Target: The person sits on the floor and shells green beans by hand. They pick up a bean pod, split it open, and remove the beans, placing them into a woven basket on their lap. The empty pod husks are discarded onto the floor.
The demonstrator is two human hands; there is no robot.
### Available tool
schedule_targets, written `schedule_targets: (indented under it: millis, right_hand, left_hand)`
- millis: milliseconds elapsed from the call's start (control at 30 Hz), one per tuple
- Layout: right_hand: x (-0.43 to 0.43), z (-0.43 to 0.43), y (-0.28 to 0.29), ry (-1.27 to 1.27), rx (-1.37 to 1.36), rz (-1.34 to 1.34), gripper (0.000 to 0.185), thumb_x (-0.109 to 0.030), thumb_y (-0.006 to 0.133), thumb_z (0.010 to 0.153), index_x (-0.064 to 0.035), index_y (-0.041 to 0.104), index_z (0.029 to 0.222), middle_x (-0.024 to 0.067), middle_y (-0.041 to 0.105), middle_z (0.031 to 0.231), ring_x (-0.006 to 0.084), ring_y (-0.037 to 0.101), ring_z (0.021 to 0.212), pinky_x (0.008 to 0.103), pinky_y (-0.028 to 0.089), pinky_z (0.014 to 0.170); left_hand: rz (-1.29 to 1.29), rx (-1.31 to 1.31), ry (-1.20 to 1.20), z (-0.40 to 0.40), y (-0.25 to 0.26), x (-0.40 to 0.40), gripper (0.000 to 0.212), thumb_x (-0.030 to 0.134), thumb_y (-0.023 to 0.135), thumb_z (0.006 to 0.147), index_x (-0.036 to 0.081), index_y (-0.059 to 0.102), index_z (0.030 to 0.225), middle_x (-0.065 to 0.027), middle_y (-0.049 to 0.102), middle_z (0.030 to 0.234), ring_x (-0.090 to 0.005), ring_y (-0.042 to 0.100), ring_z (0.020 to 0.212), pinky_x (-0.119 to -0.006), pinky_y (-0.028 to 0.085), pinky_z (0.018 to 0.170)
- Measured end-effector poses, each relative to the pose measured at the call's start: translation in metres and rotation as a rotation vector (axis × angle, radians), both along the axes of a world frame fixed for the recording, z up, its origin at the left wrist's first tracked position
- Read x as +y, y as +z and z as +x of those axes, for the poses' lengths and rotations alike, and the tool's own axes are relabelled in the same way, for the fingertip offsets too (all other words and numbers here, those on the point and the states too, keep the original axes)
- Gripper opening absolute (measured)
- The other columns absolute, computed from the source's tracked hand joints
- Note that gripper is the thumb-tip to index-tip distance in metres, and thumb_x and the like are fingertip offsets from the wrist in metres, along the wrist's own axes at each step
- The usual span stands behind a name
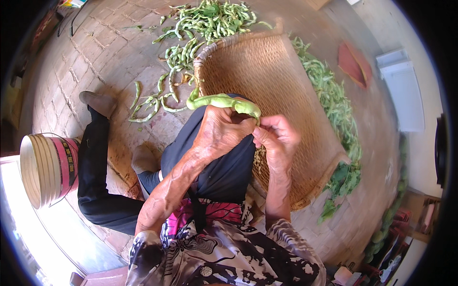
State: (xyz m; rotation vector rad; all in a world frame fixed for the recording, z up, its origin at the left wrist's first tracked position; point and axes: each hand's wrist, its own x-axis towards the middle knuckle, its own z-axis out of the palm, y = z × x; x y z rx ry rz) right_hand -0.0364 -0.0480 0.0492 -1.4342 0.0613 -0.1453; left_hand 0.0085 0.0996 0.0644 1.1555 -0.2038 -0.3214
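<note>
A green bean pod (222, 101) lies across the top of my left hand (223, 130), which grips it near its right end. My right hand (279, 137) meets that same end, its thumb and fingertips pinching the pod tip. Both hands are above my dark-trousered lap. Just right of them and beyond is a large woven wicker basket (286, 82). Several pale shelled beans (259, 159) rest in the basket near my knee, partly hidden by my right hand. Whether the pod is split open cannot be seen.
Bean pods are heaped on the brick floor beyond the basket (214, 21) and along its right side (332, 103). Loose pods (148, 107) lie left of it. A plastic bucket (39, 171) is on its side at left. A red object (354, 66) lies at far right.
</note>
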Motion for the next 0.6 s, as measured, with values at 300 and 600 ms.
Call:
schedule_targets:
  millis: [300, 600]
  right_hand:
    - [-0.01, -0.004, -0.001, 0.007, -0.051, -0.08, 0.021, -0.002, 0.074, 0.08, 0.0058, 0.058, 0.091, 0.0091, 0.062, 0.074, 0.01, 0.057, 0.059, 0.0228, 0.047, 0.051]
    - [-0.021, -0.006, -0.011, -0.047, 0.049, 0.011, 0.024, -0.006, 0.076, 0.078, 0.0066, 0.058, 0.089, 0.0103, 0.062, 0.071, 0.0112, 0.056, 0.054, 0.0235, 0.046, 0.048]
  left_hand:
    - [0.203, -0.136, -0.131, 0.007, 0.014, -0.003, 0.008, -0.01, 0.059, 0.077, -0.002, 0.061, 0.079, -0.0038, 0.059, 0.066, -0.01, 0.059, 0.06, -0.025, 0.048, 0.052]
    - [0.389, -0.115, -0.144, 0.01, 0.001, -0.025, 0.008, -0.006, 0.057, 0.072, -0.002, 0.06, 0.079, -0.0019, 0.056, 0.068, -0.0067, 0.05, 0.059, -0.025, 0.039, 0.049]
